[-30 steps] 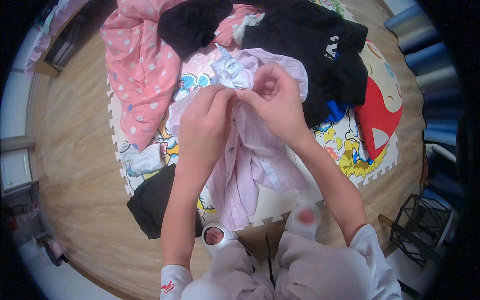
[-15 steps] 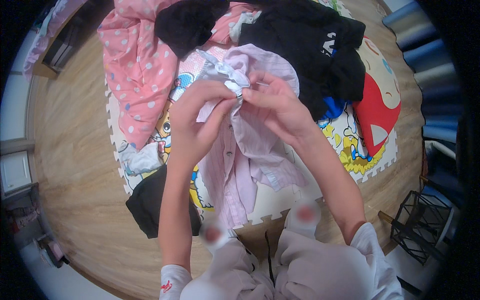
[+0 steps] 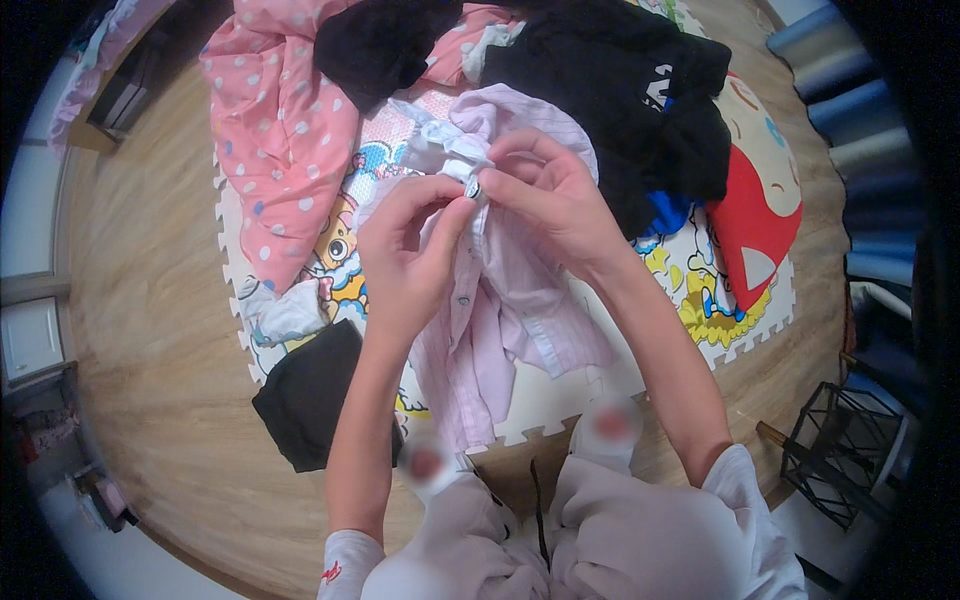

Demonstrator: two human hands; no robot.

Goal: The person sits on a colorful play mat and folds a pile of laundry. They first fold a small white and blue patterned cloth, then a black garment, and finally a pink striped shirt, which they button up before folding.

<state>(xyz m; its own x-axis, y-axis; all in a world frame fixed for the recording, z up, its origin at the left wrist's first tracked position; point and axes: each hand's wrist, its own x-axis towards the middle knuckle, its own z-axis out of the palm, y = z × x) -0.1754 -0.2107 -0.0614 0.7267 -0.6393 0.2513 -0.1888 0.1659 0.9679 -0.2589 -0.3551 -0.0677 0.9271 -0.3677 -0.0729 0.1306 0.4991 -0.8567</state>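
Fingers (image 3: 440, 187) on my left hand (image 3: 403, 245) and right hand (image 3: 552, 200) were pinched nearly together on the pale pink shirt (image 3: 492, 265) I had, right by a small dark fastener (image 3: 472, 187).

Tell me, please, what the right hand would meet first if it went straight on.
The right hand would probably meet the pale bunched cloth of the shirt just ahead; depth there is unclear.
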